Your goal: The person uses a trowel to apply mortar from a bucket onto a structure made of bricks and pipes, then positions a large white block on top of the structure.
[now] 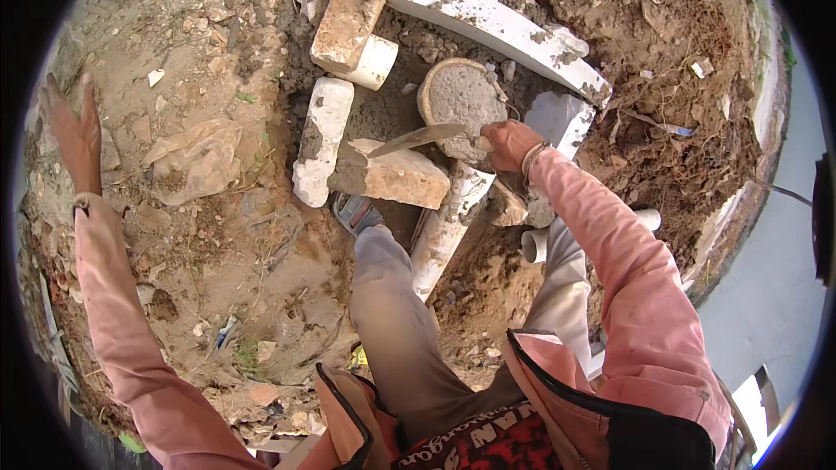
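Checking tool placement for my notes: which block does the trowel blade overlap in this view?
The tan block just above the shoe in the picture: the trowel blade crosses its upper edge, and crosses no other.

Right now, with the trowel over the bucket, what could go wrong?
The trowel, held in the right hand, might knock the bucket, since its blade crosses the rim in view. The brick close to the left shoe could, if nudged, shift onto it.
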The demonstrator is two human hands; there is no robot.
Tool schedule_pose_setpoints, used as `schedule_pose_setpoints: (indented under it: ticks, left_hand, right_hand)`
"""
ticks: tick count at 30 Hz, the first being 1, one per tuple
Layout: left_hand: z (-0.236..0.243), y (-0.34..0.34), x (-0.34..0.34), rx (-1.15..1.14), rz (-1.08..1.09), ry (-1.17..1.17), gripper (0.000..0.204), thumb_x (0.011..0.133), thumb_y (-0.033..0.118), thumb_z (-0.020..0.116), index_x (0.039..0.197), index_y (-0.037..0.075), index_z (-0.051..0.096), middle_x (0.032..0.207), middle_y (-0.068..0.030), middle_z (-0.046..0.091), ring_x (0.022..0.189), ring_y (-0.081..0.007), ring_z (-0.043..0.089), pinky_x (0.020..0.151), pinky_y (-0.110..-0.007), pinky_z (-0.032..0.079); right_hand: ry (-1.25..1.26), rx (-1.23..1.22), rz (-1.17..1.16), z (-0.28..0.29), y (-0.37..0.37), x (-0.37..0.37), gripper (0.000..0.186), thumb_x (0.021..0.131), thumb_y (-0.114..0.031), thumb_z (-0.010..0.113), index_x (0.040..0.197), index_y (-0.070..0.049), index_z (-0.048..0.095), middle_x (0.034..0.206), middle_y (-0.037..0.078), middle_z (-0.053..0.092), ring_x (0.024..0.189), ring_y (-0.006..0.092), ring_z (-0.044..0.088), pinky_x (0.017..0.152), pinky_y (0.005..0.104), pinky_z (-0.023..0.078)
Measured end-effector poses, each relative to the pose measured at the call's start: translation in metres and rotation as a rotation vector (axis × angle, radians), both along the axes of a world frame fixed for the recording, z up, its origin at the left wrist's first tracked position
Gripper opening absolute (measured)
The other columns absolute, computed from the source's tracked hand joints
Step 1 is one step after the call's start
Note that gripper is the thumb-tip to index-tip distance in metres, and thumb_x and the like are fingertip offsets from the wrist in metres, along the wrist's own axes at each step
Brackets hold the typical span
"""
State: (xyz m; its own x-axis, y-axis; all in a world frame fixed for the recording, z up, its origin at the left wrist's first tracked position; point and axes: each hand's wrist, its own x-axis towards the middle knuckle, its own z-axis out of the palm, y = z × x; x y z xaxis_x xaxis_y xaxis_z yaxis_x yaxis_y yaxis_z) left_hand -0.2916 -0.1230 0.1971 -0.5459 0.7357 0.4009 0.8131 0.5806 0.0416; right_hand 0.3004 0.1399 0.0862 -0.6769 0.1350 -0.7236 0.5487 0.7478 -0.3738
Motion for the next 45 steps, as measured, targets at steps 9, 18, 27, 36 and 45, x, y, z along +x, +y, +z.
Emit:
schedule_pose_setpoints:
  ticks: [9,18,27,36,45]
  left_hand:
    - [-0.067,-0.031,0.482,0.139,0.276,-1.728,0.061,0.095,0.015,0.056,0.146,-0.002,0.028,0.148,-0.0184,0.034,0.135,-0.0333,0.037,0.111,-0.039,0.031]
    - [-0.287,0.076,0.511,0.08,0.263,-1.321,0.074,0.084,0.025,0.067,0.14,-0.009,0.033,0.14,-0.0281,0.043,0.131,-0.0377,0.042,0.106,-0.035,0.034]
    - [-0.312,0.08,0.519,0.019,0.435,-1.515,0.047,0.088,0.024,0.059,0.123,-0.007,0.051,0.105,-0.027,0.065,0.099,-0.0404,0.063,0.087,-0.041,0.048]
    - [-0.295,0.099,0.516,-0.209,0.363,-1.351,0.038,0.087,0.016,0.062,0.116,-0.005,0.051,0.108,-0.0319,0.061,0.107,-0.0468,0.056,0.088,-0.049,0.045]
    - [-0.285,0.096,0.524,0.181,0.243,-1.473,0.064,0.091,0.02,0.058,0.144,-0.003,0.03,0.138,-0.0294,0.043,0.129,-0.0356,0.044,0.106,-0.037,0.034]
  right_hand:
    - [0.601,0.19,-0.202,-0.037,0.057,0.003,0.042,0.075,-0.021,0.071,0.111,-0.005,0.055,0.108,0.012,0.058,0.097,0.0358,0.059,0.086,0.0438,0.048]
    - [0.027,0.176,0.032,0.019,0.052,0.175,0.037,0.087,-0.015,0.057,0.119,-0.005,0.043,0.099,0.016,0.053,0.078,0.0345,0.062,0.067,0.0444,0.053]
    - [-0.094,0.348,-0.071,-0.085,0.008,0.141,0.029,0.1,-0.024,0.035,0.103,0.001,0.05,0.085,0.021,0.064,0.073,0.0385,0.067,0.063,0.0439,0.056]
    - [0.109,-0.375,-0.797,-0.166,-0.043,0.109,0.028,0.09,-0.028,0.058,0.093,-0.001,0.058,0.074,0.019,0.064,0.064,0.038,0.062,0.063,0.0449,0.05]
    - [0.146,-0.366,-0.528,-0.125,-0.001,0.139,0.032,0.085,-0.028,0.065,0.102,-0.002,0.056,0.086,0.024,0.064,0.082,0.0426,0.062,0.074,0.0452,0.048]
